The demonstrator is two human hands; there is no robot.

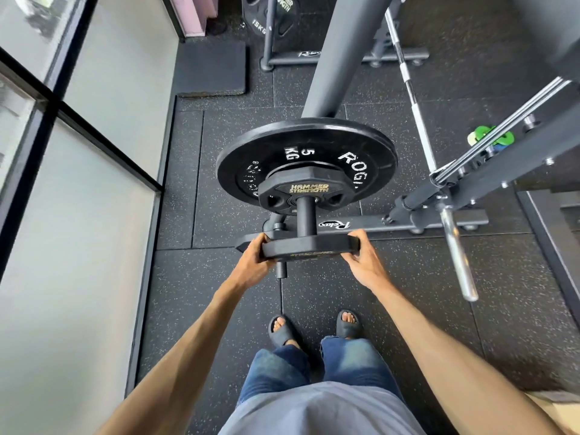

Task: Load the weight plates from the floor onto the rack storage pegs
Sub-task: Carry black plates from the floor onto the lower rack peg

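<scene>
A black storage peg (306, 216) sticks out toward me from the grey rack upright (339, 58). On it sit a large black 5 kg plate (301, 149) and a smaller Hammer Strength plate (309, 191) in front of that. I hold another small black plate (309, 248) edge-up at the peg's near end. My left hand (252, 262) grips its left edge and my right hand (362, 262) grips its right edge. The peg's tip sits at this plate's top edge; I cannot tell whether the peg is in its hole.
The rack's base rail (370, 226) runs across the floor behind the plate. A chrome barbell end (458, 255) juts out at the right. Another plate (270, 17) hangs on a far rack. Glass wall panels (78, 152) line the left. My feet (314, 328) stand on black rubber flooring.
</scene>
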